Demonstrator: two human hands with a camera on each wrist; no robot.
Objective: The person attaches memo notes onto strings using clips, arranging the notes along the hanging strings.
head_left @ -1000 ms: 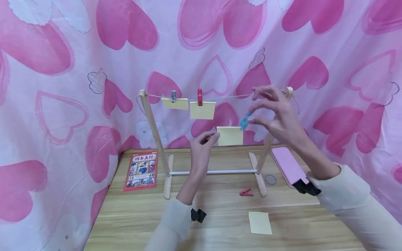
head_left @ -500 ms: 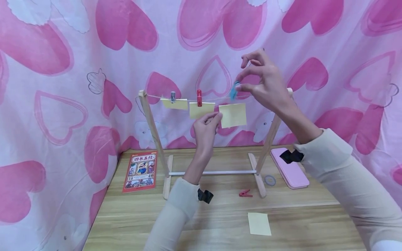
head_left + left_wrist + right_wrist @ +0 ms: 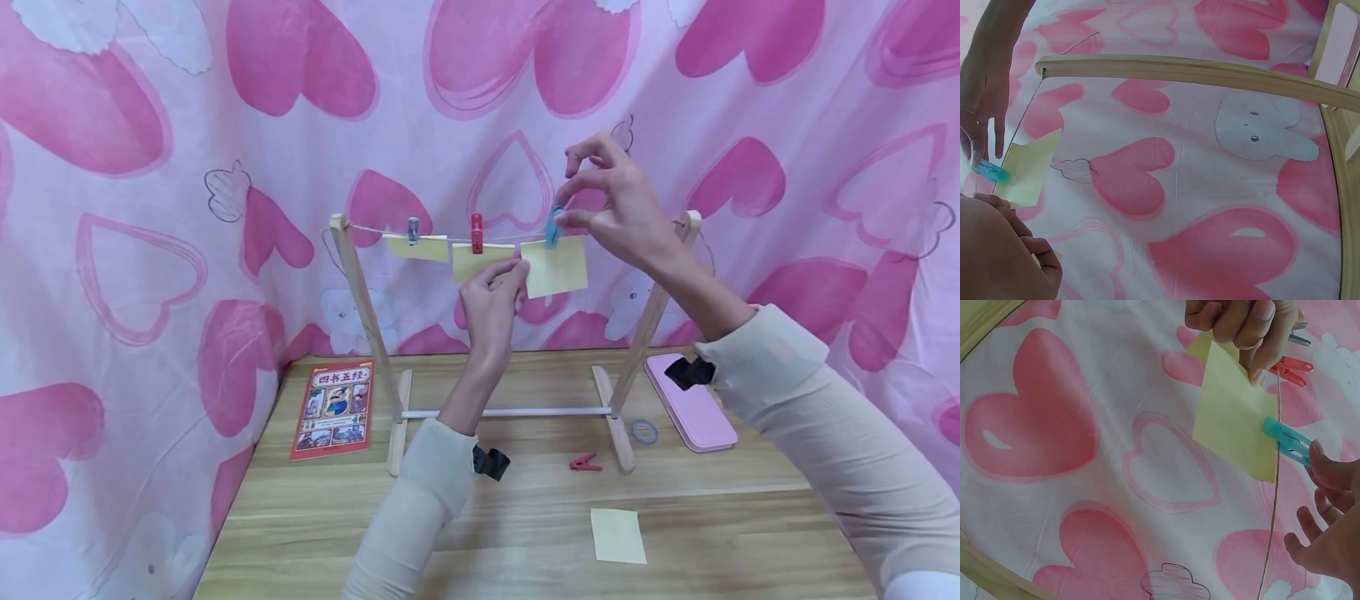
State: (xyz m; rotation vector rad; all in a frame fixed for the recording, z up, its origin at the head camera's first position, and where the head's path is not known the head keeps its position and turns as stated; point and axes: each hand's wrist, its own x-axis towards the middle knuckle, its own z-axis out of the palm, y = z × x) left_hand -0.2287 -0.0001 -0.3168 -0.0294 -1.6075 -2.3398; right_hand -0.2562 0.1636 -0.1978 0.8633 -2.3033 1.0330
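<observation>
One pale-yellow paper note (image 3: 564, 268) is right up at the string (image 3: 1270, 537), left edge pinched near its top corner by the left hand's (image 3: 491, 304) fingers, and look, the right hand (image 3: 622, 204) has thumb and forefinger clamped on the blue clothespin's (image 3: 553, 227) handles, its nose over the note's top edge!

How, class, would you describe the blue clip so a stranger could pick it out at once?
Find the wooden frame, then the string across its top. There the right hand pinches the blue clip at a yellow note's top edge. It alone is blue: its neighbours are a red clip and a grey clip.
</observation>
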